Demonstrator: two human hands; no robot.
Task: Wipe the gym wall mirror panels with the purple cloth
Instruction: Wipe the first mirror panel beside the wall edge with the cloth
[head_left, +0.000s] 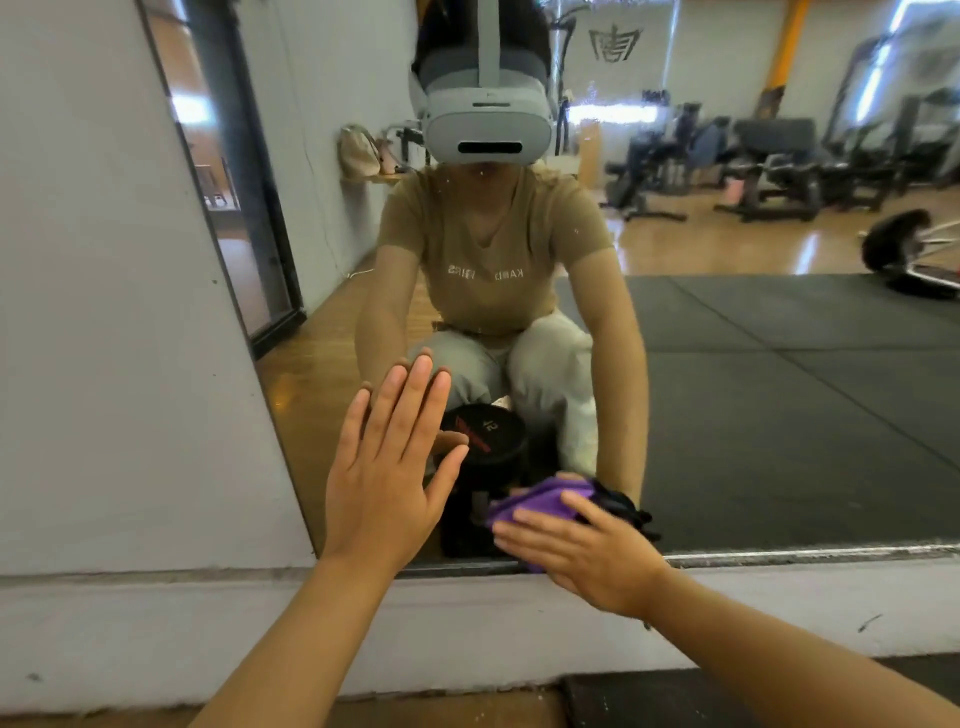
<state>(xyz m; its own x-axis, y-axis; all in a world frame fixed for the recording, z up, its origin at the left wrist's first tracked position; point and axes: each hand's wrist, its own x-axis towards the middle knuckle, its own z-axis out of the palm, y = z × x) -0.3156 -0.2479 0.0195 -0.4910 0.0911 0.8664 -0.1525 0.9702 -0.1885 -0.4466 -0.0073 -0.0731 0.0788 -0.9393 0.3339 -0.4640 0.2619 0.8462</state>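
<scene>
At the far left stood a white wall (119, 322), and the mirror panel (779, 415) began at a slanted edge beside it, running off to the right. The left hand (387, 467) lay flat against the lower left part of the glass, fingers straight and together, pointing up, holding nothing; it looked like a brace rather than a working hand.

Just to its right, low on the panel and close to the bottom frame (810, 555), the right hand (587, 556) pressed the purple cloth (540, 501) against the glass. The fingers lay nearly straight over the cloth, aimed left and slightly up, so the cloth sat under and beyond the fingertips, on the left and upper side of that hand. It was bunched into a flat pad with its long axis running left to right, roughly along the bottom frame. The right hand was the only one touching it; the left hand was near but apart, above and to the left.

Most of the panel stretched away to the right and upward from the cloth, so the stroke probably had to travel that way, along the frame. Reflected in the glass were the crouching person, a dark dumbbell (483, 431), black floor mats (805, 374) and gym machines (769, 166) at far right.
</scene>
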